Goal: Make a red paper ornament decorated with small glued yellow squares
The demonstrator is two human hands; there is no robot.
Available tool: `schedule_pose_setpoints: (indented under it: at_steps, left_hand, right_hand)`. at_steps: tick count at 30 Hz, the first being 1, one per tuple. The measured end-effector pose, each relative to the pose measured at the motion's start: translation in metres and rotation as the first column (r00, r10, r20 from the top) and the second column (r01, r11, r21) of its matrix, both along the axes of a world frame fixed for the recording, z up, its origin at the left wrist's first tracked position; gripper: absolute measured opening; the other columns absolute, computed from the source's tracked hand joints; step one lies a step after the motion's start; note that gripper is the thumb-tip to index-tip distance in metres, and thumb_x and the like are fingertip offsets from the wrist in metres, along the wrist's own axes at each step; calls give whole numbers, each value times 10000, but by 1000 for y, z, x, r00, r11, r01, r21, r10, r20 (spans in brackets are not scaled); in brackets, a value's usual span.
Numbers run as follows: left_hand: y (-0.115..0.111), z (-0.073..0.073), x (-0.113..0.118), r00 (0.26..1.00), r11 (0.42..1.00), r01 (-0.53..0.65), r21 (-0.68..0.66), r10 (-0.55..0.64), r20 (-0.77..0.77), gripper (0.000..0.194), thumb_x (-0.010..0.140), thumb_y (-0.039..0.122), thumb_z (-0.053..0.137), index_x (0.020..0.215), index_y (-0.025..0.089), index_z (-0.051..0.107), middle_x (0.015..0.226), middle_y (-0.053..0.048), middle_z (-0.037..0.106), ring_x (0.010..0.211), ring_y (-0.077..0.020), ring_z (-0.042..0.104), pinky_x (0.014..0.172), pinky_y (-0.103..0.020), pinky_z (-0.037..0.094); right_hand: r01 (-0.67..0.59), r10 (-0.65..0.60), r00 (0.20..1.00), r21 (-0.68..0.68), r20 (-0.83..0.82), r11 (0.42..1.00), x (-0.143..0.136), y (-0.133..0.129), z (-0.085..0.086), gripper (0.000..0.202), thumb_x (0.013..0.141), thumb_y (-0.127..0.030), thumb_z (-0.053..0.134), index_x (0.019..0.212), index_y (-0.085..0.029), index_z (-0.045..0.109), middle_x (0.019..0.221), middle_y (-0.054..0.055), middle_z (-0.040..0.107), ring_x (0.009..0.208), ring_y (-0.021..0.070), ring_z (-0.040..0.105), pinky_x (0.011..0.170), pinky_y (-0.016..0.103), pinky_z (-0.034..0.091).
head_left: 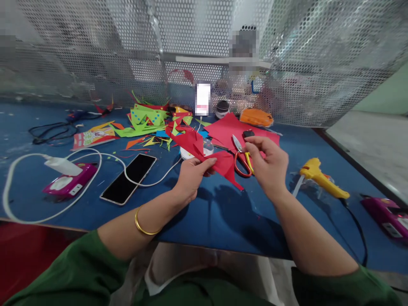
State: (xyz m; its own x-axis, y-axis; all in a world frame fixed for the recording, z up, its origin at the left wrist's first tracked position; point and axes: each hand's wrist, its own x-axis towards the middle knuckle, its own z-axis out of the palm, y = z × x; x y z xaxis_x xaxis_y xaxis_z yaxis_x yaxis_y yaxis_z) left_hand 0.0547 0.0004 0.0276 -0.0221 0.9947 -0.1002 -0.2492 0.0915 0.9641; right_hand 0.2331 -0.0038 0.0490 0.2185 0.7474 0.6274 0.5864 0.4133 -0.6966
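My left hand (pixel 194 175) pinches a folded, cut-out piece of red paper (pixel 227 165) between thumb and fingers, above the middle of the table. The paper has pointed ends spreading left and right. My right hand (pixel 269 163) is raised just right of it, thumb and forefinger pressed together; whether anything small is between them I cannot make out. Beside those fingers lie scissors (pixel 242 169) with a red handle, and a yellow handle (pixel 249 162) shows next to them. A small black object (pixel 247 134) lies behind my right fingertips. Larger red paper sheets (pixel 223 127) lie beyond.
A yellow glue gun (pixel 323 178) with its black cord lies at right. Left are a dark phone (pixel 129 180), a white cable, and a purple power socket (pixel 72 182). Colourful paper scraps (pixel 146 117), a lit phone screen (pixel 203 97) and an orange packet (pixel 256 117) stand behind, before a perforated metal panel.
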Motion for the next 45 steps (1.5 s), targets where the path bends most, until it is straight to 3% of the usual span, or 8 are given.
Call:
schedule_pose_setpoints:
  at_steps: [4,7,12,19,24,33,38,45]
  left_hand:
    - [3,5,-2,988,996,-88,-17,90,123,287,591,373,882,557,152,703,535,-31,663,536,-117,574,559,-253,404]
    - [6,9,-2,966,991,-126,-37,131,224,309,570,398,905,605,153,719,592,-36,690,592,-123,609,579,-246,411]
    - [5,10,0,948,993,-115,-5,111,298,328,568,408,912,642,156,714,618,-15,681,606,-122,603,613,-257,446]
    - [-8,8,14,975,1000,-6,-16,10,222,459,622,446,871,480,189,519,440,62,484,400,-80,424,420,-259,318]
    - [7,18,5,953,981,-191,23,180,245,302,575,352,906,625,167,673,613,1,665,605,-112,618,566,-235,455]
    - [30,48,-38,905,933,-357,-36,355,235,270,596,279,894,658,170,655,624,-2,660,610,-119,631,529,-222,440]
    - [12,37,-22,976,983,-152,-105,166,143,316,538,334,917,636,143,685,600,-28,678,571,-138,626,535,-249,432]
    - [0,28,-8,1000,998,-10,-68,8,-28,280,581,376,889,646,150,739,602,-40,694,582,-142,609,567,-260,415]
  right_hand:
    - [1,1,1000,160,-15,987,-3,-7,1,220,969,-301,526,983,-236,736,770,1,716,783,169,681,869,377,505]
    - [-86,62,960,-77,-272,993,-8,-2,-5,183,863,-262,621,1014,-219,714,875,24,726,756,164,673,776,360,531]
    - [-688,411,705,-418,-578,594,-26,-4,-9,305,647,-360,821,899,-209,737,937,46,748,760,169,662,763,365,559]
    - [-739,484,661,-384,-573,554,-50,-23,-13,364,765,-567,714,720,-211,659,587,-28,604,540,116,551,582,278,485]
    - [-779,624,614,-499,-483,380,-29,-18,-5,426,723,-590,744,599,-191,661,427,-32,520,380,113,483,442,260,407]
    - [-141,54,968,-356,-244,924,38,52,1,327,851,-500,513,658,-236,527,543,7,532,596,199,592,661,378,514]
    - [-32,1,994,-272,-113,962,35,66,17,471,664,-352,760,1100,-210,655,1054,155,717,1238,355,542,1025,532,413]
    - [-370,292,923,-370,-249,852,-13,22,23,380,738,-550,702,897,-205,730,748,35,728,717,195,657,682,342,502]
